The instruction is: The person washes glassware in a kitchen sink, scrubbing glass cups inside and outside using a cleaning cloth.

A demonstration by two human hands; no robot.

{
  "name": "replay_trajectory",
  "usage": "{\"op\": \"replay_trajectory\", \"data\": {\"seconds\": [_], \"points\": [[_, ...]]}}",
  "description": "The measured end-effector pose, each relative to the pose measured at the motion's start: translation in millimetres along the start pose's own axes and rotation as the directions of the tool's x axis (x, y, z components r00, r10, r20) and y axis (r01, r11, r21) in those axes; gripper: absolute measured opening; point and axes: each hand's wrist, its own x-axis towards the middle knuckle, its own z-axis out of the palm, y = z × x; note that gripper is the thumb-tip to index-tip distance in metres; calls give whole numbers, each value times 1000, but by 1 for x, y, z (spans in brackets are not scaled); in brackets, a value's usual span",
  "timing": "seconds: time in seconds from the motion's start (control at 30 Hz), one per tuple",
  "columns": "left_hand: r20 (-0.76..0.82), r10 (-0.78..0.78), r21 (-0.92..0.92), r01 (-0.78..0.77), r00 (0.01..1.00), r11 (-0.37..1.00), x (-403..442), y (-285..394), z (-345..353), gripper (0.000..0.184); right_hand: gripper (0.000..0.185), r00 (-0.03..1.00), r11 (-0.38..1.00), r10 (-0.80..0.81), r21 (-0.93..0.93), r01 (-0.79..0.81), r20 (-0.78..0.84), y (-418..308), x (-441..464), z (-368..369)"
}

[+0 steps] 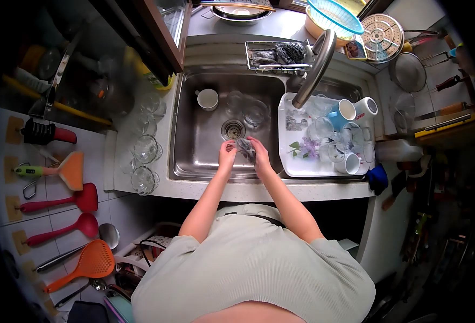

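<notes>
My left hand (227, 155) and my right hand (260, 152) are close together over the front of the steel sink (194, 137). Between them is a crumpled grey cloth (245, 147), with the fingers of both hands closed on it. Whether a glass is wrapped inside it, I cannot tell. Just beyond the fingers is the drain (233, 130). Clear glass cups (255, 112) rest on the sink floor past the drain, and a white mug (207, 99) stands at the back left of the basin.
A white tray (301, 166) at the right holds several cups and glasses. The faucet (323, 56) arches above its back left corner. Several glasses (145, 149) line the left counter. Dark cloths (290, 53) lie in a wire rack behind the sink. Utensils (86, 197) hang at left.
</notes>
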Motion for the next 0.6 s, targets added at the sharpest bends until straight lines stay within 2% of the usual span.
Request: {"op": "replay_trajectory", "data": {"seconds": [0.1,0.27,0.43,0.5,0.53,0.6], "points": [[45,-45,0,46,998,999,11,-2,-2,33,27,997,997,78,-16,-78,-7,10,20,-6],[84,-99,-25,102,991,995,31,0,4,30,25,962,967,245,-44,-251,-120,15,47,-9],[97,-119,68,113,988,991,76,-28,14,32,18,935,974,207,-24,-223,-289,41,82,-23],[111,-152,94,141,982,985,94,-36,19,32,22,914,987,136,-25,-158,-383,65,106,-38],[116,-184,109,172,976,979,104,-39,22,33,30,918,986,118,-64,-153,-377,67,114,-41],[122,-225,154,205,967,967,116,-38,28,36,34,900,988,120,-40,-150,-419,72,123,-44]]}}
